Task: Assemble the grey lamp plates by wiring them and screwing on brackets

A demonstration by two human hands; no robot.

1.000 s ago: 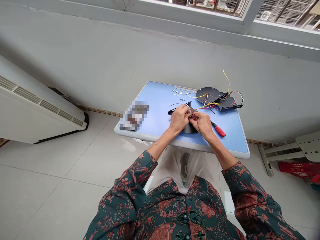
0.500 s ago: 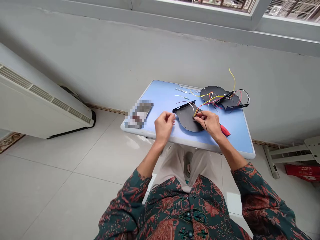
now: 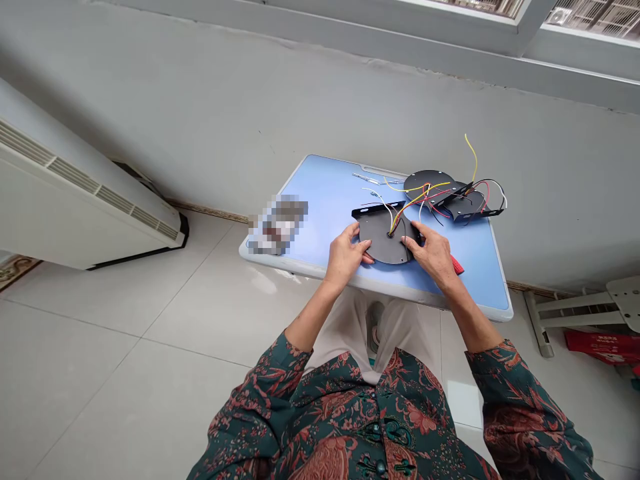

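A round black plate with a bent, slotted flange [image 3: 377,233] is gripped at both sides over the front of the small blue table. My left hand [image 3: 347,253] closes on its left edge, thumb on top and fingers beneath. On the opposite edge, my right hand [image 3: 431,252] holds it the same way. Yellow, red, white and black wires [image 3: 395,220] come out of a hole near the plate's middle and spread upward. A red-handled tool [image 3: 457,265] lies beside my right hand, mostly hidden by it.
Two similar black plates with wires [image 3: 430,187] overlap at the table's back right. Thin metal tools [image 3: 373,179] and tiny screws [image 3: 375,194] lie behind the held plate. A blurred item [image 3: 279,225] rests at the left of the blue table [image 3: 320,193]. A wall stands behind.
My left hand has moved right and taken hold of the plate's left edge. My right hand has let go of the wires at the hole and now grips the right edge.
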